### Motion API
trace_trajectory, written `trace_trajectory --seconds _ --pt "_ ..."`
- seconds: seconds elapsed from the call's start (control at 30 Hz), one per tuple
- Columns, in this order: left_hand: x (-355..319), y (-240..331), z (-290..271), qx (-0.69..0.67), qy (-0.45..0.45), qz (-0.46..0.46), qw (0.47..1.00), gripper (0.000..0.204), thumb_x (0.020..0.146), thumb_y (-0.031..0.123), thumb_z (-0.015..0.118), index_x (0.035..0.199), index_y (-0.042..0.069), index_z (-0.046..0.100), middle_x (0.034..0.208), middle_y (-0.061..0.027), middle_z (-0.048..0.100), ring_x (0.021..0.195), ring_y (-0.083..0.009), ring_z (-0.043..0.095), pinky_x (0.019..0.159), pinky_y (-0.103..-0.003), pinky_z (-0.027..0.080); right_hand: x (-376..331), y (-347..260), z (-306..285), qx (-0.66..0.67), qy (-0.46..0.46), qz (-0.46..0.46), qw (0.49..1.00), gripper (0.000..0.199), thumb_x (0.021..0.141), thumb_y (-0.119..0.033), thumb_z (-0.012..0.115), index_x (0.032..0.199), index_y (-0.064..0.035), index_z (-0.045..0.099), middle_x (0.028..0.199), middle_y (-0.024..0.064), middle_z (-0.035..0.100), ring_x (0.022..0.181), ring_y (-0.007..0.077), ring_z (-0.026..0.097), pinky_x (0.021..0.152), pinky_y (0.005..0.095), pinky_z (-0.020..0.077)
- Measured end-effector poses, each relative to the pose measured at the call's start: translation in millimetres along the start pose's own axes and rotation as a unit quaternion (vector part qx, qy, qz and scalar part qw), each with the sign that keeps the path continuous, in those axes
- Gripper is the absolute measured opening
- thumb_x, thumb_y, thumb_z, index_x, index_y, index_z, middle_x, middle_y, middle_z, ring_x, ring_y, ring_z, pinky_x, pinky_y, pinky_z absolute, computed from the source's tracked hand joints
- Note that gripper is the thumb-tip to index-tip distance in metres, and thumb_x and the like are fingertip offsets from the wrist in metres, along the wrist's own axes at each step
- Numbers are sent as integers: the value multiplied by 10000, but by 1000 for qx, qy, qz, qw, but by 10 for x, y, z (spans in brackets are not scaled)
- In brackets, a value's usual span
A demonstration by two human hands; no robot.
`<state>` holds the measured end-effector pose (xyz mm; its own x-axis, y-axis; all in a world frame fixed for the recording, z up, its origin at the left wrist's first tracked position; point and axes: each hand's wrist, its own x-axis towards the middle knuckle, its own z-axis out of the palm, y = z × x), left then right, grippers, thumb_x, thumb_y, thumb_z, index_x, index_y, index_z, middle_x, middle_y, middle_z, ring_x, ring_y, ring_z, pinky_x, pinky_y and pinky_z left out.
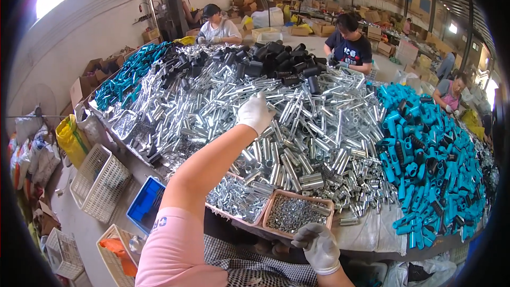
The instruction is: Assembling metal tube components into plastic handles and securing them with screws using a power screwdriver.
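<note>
My left hand (256, 114), in a white glove, reaches over the middle of a big heap of shiny metal tubes (289, 167). Its fingers curl down among the tubes, and the hand's back hides whatever they grip. Close to my body, my right hand (319, 247), gloved too, hovers at the table's near edge with loosely bent fingers apart and nothing visible in them. Just beyond it stands a pink tray (271, 196) of small metal parts. Left of that, another tray holds small silvery pieces (239, 197).
Teal plastic housings (425, 165) pile up at the right, more teal parts (130, 77) at the far left. Black cylinders (276, 61) lie at the back. Three people work around the table. White baskets (100, 183) and a blue crate (144, 204) stand to my left.
</note>
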<state>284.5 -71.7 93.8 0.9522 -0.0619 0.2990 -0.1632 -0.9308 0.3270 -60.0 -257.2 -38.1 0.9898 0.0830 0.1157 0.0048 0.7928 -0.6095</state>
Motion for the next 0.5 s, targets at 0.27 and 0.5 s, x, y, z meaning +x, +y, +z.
trace_trajectory --seconds 0.27,0.5 --pt "460 -94 352 235 -35 197 951 458 888 341 629 1225 32 625 1257 -171 594 1285 -340 474 1100 -545 327 386 -128 -162 -35 -4 47 998 636 881 -451 712 1223 68 574 1068 209 679 960 351 687 862 485 565" --pt "476 -79 200 321 -90 283 899 306 892 290 655 1105 72 670 1090 -93 666 1078 -262 622 862 -421 504 608 -108 -257 -26 11 85 996 514 924 -285 683 1273 70 555 1108 176 671 977 291 677 861 413 562"
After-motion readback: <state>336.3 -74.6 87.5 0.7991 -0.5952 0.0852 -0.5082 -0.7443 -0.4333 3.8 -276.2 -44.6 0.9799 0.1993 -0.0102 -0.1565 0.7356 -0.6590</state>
